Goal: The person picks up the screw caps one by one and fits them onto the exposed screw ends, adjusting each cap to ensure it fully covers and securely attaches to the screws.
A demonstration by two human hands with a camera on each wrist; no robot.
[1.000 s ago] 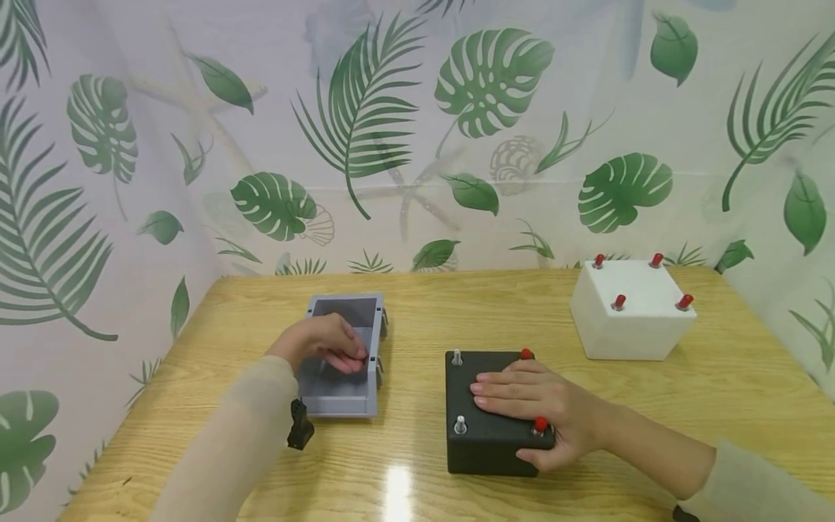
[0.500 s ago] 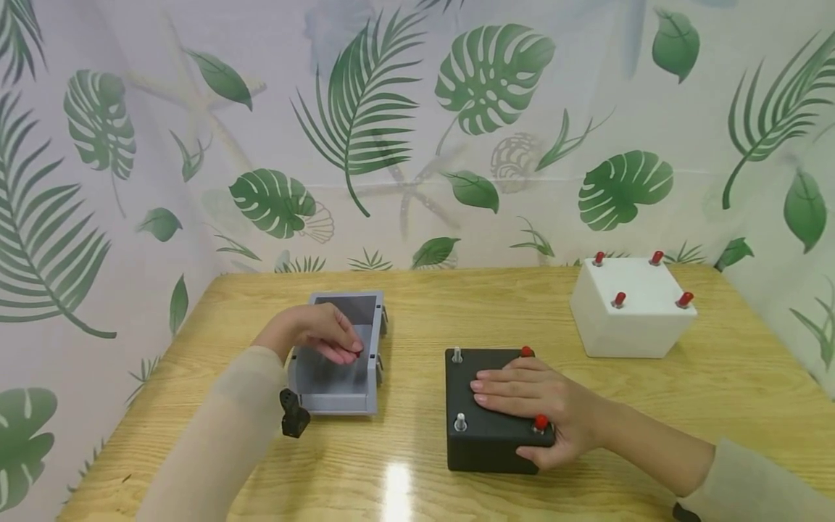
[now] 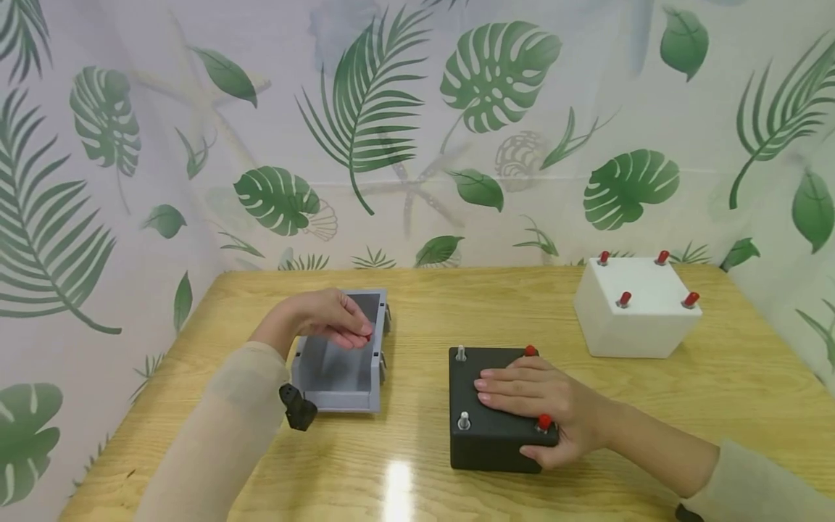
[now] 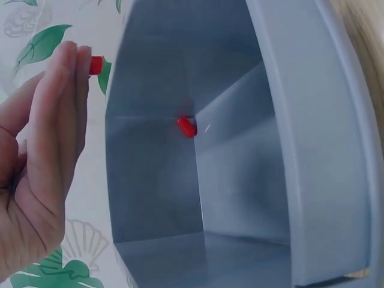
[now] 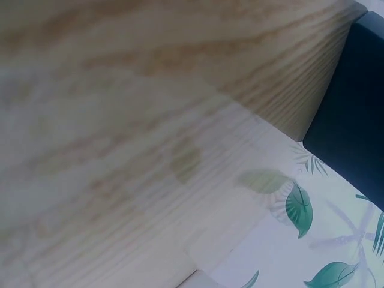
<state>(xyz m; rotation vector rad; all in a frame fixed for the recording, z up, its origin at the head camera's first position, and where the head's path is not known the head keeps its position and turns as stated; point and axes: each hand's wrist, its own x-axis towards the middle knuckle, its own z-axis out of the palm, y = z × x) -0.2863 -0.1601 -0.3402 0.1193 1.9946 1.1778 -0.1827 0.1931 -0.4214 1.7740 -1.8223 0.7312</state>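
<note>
My left hand (image 3: 335, 319) pinches a small red cap (image 4: 96, 65) between its fingertips, over a grey plastic bin (image 3: 342, 402). In the left wrist view another red cap (image 4: 187, 126) lies on the bin's floor. My right hand (image 3: 548, 399) rests with straight fingers on top of a black box (image 3: 496, 454), its thumb at the front edge. Two bare metal posts, one being the near post (image 3: 464, 420), stand on the box's left side. Red caps cover the right-hand posts, including the near capped post (image 3: 544, 422). The right wrist view misses the right hand.
A white box (image 3: 639, 319) stands at the back right, with several red-capped posts (image 3: 624, 299) on its top. The wooden table (image 3: 417, 312) runs back to a leaf-patterned cloth (image 3: 404, 145). A black camera mount (image 3: 298, 407) sits at my left wrist.
My left hand has risen from inside the bin with a red cap between its fingertips, then shifted slightly right. The right hand stays on the black box.
</note>
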